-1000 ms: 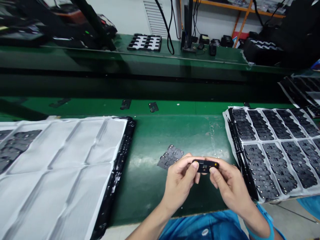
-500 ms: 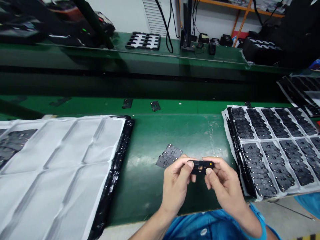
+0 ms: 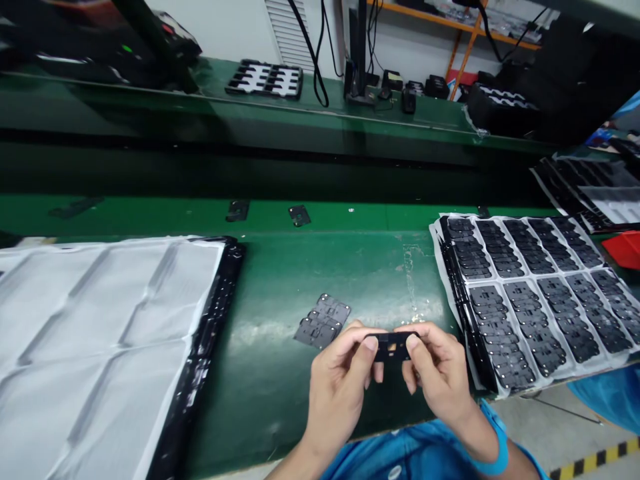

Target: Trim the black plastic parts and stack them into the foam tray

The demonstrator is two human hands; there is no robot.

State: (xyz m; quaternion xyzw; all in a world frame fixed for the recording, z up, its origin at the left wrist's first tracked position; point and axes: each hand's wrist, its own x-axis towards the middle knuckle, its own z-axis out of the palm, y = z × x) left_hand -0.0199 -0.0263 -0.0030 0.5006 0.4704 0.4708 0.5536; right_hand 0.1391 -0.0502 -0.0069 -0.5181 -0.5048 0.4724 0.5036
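Observation:
Both my hands pinch one small flat black part (image 3: 393, 347) with a cut-out in its middle, held just above the green bench (image 3: 310, 267) near its front edge. My left hand (image 3: 343, 387) grips the part's left end with thumb and fingers closed. My right hand (image 3: 435, 380) grips its right end the same way. A short overlapping row of the same black parts (image 3: 323, 321) lies on the bench just left of and beyond my hands.
A tray of several rows of black parts (image 3: 530, 293) sits to the right. A stack of black trays under a white sheet (image 3: 100, 333) lies at left. Two loose parts (image 3: 299, 215) rest farther back. The rear shelf holds another tray (image 3: 265, 79) and cables.
My hands and the part have drifted slightly left and toward me in the view. The part has turned between my fingers, its gold contact no longer showing at the right end.

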